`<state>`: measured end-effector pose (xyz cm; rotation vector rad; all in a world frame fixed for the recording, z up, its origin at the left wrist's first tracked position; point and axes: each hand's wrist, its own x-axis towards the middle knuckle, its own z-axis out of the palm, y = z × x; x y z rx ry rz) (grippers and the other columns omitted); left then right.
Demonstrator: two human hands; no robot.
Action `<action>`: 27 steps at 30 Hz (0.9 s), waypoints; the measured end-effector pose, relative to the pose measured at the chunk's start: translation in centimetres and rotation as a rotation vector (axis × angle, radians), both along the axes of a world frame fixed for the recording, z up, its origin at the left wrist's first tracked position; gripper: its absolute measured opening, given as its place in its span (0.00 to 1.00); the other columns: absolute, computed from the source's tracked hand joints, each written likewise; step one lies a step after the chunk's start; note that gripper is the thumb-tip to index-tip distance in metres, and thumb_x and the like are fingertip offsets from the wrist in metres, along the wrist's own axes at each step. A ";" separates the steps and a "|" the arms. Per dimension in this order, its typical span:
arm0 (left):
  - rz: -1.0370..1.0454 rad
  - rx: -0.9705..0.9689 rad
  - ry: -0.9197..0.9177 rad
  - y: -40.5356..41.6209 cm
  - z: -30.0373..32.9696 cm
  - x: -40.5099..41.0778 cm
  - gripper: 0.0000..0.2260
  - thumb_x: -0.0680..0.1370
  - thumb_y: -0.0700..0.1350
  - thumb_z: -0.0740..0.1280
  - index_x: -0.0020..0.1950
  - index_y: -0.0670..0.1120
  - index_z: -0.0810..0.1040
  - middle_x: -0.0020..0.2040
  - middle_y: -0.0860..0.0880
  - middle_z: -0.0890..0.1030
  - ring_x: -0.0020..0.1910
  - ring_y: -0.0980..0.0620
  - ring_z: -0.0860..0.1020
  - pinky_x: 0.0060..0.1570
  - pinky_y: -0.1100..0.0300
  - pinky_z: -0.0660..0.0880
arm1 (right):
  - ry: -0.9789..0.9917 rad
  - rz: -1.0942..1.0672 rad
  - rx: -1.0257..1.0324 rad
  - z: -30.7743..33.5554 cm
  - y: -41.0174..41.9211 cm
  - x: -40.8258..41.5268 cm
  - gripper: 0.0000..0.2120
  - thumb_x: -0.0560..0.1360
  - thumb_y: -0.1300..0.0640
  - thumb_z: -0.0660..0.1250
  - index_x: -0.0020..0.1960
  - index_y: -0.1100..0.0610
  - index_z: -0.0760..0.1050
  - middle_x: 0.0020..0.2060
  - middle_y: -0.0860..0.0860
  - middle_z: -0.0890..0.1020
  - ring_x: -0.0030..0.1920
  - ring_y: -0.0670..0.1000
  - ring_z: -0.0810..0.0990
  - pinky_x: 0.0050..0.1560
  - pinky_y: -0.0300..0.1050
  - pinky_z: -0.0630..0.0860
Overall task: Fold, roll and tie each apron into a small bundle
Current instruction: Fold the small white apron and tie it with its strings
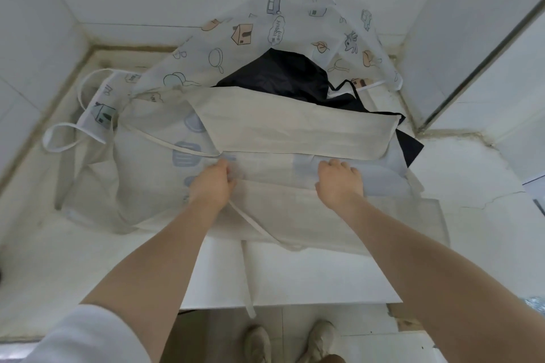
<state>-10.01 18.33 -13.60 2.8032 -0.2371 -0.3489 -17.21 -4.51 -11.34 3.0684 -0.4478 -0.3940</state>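
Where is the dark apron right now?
In the head view, the dark apron lies at the back of the counter, right of centre, tucked under the printed apron and behind the beige apron both hands are folding.

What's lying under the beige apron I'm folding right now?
Under the beige apron a printed translucent apron spreads out left and behind it, and a black apron pokes out behind and right. How far either reaches beneath is covered.
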 end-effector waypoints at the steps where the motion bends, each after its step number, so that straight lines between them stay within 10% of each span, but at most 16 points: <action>1: 0.024 -0.022 -0.053 -0.1 0.2 0.2 0.09 0.78 0.46 0.64 0.56 0.44 0.74 0.55 0.44 0.79 0.56 0.42 0.76 0.50 0.53 0.71 | -0.039 0.003 0.061 0.1 -0.1 0.3 0.15 0.77 0.59 0.59 0.64 0.59 0.68 0.62 0.56 0.70 0.63 0.57 0.69 0.62 0.49 0.66; 6: 0.066 -0.197 -0.203 -1.3 1.3 1.8 0.06 0.77 0.44 0.64 0.49 0.42 0.77 0.49 0.41 0.79 0.49 0.40 0.77 0.45 0.51 0.72 | -0.131 0.074 0.180 0.3 -0.9 2.7 0.13 0.79 0.58 0.57 0.62 0.57 0.72 0.70 0.55 0.63 0.67 0.57 0.64 0.65 0.50 0.62; 12: 0.096 0.039 0.027 -0.6 0.0 3.3 0.13 0.76 0.48 0.65 0.56 0.41 0.74 0.58 0.40 0.75 0.58 0.41 0.74 0.54 0.51 0.72 | -0.081 0.232 0.102 0.1 -0.9 6.5 0.14 0.78 0.56 0.60 0.62 0.58 0.68 0.64 0.55 0.68 0.65 0.56 0.66 0.64 0.47 0.63; 19: 0.079 0.214 -0.164 -0.7 1.0 5.3 0.27 0.70 0.55 0.71 0.62 0.43 0.67 0.62 0.43 0.67 0.63 0.42 0.67 0.61 0.50 0.63 | -0.027 0.613 -0.143 0.6 -0.1 9.8 0.19 0.75 0.63 0.60 0.66 0.59 0.65 0.62 0.55 0.69 0.63 0.56 0.68 0.61 0.46 0.64; 27: 0.014 0.017 -0.104 1.0 0.2 4.5 0.31 0.76 0.55 0.64 0.75 0.53 0.55 0.63 0.46 0.73 0.63 0.43 0.71 0.66 0.49 0.59 | 0.148 0.579 0.136 2.1 -0.8 8.2 0.07 0.74 0.62 0.59 0.50 0.52 0.67 0.57 0.50 0.72 0.54 0.55 0.75 0.41 0.44 0.66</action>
